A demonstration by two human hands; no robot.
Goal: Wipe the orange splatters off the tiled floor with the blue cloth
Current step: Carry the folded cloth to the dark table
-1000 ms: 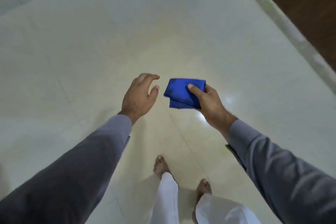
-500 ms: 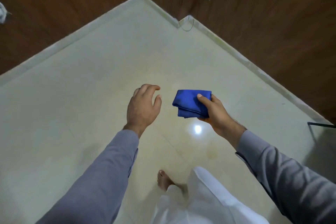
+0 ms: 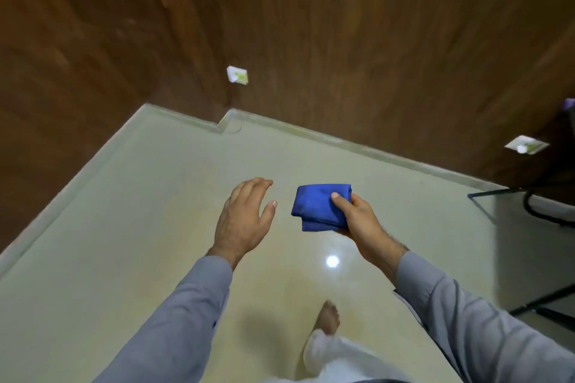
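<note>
**Folded cloth in my right hand, above the floor**

Nearest to me, my bare foot point(image 3: 328, 317) is showing below a white trouser leg point(image 3: 329, 357), planted on the glossy pale cream tiled floor point(image 3: 124, 227). My two grey long sleeves are reaching forward from either side. A small round white light reflection point(image 3: 332, 261) is shining on the tiles just under my right wrist.

My right hand point(image 3: 357, 221) is pinching the folded deep-blue cloth point(image 3: 317, 207), thumb pressing on top and the other fingers curling underneath, holding it in the air, clear of the tiles. My left hand point(image 3: 242, 221) is hovering just beside the cloth, apart from it, palm down with fingers spread loosely and holding nothing.

I am seeing no distinct orange marks on the floor from here.

Farther out, black metal furniture legs point(image 3: 535, 205) are standing at the right edge. Beyond them a pale skirting strip point(image 3: 342, 141) is running along the dark brown wood-panelled walls point(image 3: 342, 40), where two small white square wall plates point(image 3: 237, 75) are mounted.
</note>
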